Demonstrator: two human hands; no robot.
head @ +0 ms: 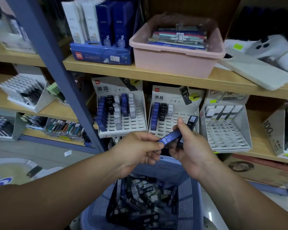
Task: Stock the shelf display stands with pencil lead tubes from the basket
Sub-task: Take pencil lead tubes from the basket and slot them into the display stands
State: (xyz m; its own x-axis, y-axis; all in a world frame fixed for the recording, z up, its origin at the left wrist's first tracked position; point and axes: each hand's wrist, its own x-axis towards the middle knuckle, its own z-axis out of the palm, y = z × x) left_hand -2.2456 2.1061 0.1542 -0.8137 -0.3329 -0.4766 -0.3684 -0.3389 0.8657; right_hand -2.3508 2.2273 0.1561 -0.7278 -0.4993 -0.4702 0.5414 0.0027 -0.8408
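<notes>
**Blue HB 0.7 tube passing between my hands over the basket**

I am pinching the lower end of a blue pencil lead tube (169, 138) with the curled fingers and thumb of my left hand (135, 151). My right hand (191, 150) is gripping its upper end under the thumb, and it is also clutching a black tube (192, 121) that is sticking up toward one o'clock. The blue tube is lying tilted, its printed end pointing to seven o'clock.

At six o'clock below my hands, the lilac basket (98, 206) is holding a loose heap of lead tubes (140, 201), dark and pale mixed.

At twelve o'clock, just behind my right thumb, the middle display stand (166, 97) is showing blue, black and white tubes in its left columns. At eleven o'clock the left stand (136, 123) is carrying more rows. At two o'clock a third stand (226, 135) is carrying only a back row.

A pink tub (173, 63) is sitting on the shelf above.
</notes>
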